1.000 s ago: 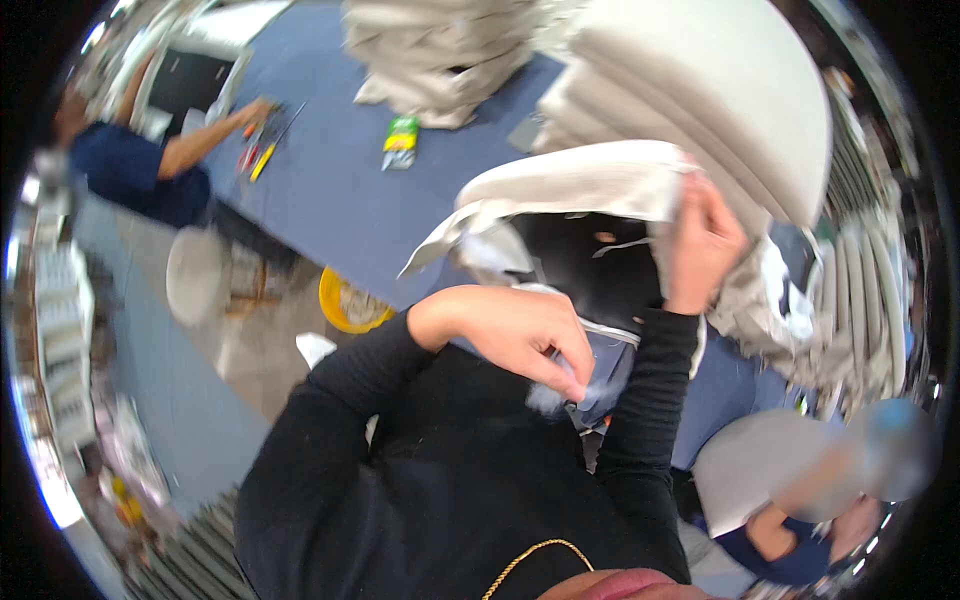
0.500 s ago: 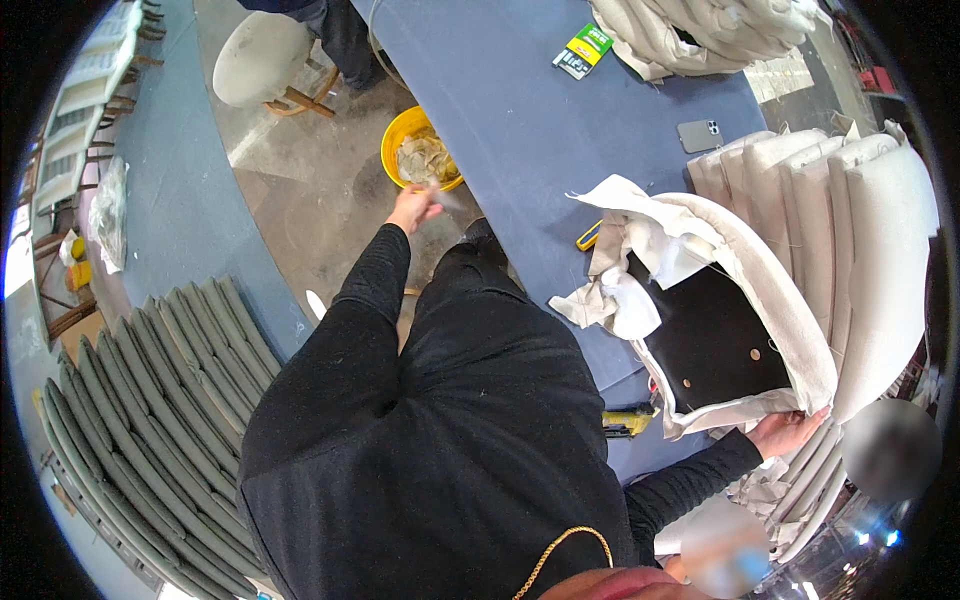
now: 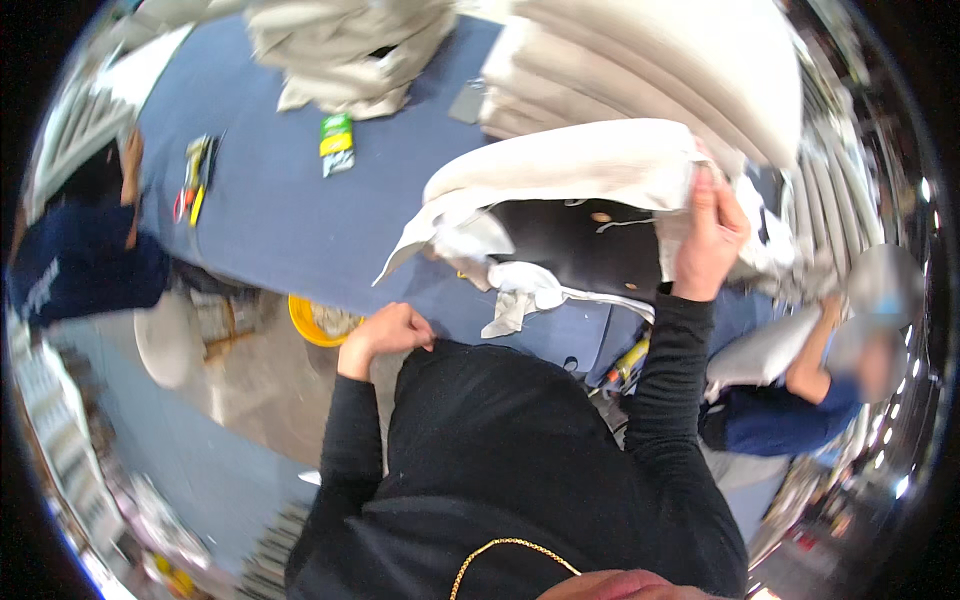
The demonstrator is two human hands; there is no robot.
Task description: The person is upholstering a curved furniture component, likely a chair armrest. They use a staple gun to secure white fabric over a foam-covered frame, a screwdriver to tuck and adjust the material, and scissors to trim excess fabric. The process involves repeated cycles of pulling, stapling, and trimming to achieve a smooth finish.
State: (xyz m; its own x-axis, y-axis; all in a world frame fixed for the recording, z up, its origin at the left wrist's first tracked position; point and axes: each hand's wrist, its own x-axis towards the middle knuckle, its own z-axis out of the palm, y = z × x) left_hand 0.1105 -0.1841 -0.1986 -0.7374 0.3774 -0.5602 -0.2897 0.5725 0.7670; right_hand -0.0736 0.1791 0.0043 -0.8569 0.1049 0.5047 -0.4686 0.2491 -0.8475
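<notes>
My right hand grips the corner of a curved padded panel covered in off-white fabric. Its black underside faces me, with a couple of small round spots on it. Loose white and beige cloth hangs from the panel's left end and near edge onto the blue table. Close to the table's front edge, in front of my body, my left hand has curled fingers, and nothing shows in them.
Stacked beige padded panels stand behind the held one; folded fabric pieces lie farther left. On the table are a green packet and hand tools. A yellow bucket holds scraps. Co-workers stand at both sides.
My left hand has come back from the bucket toward the table edge. My right hand has raised and turned the padded panel. The view has swung to the right.
</notes>
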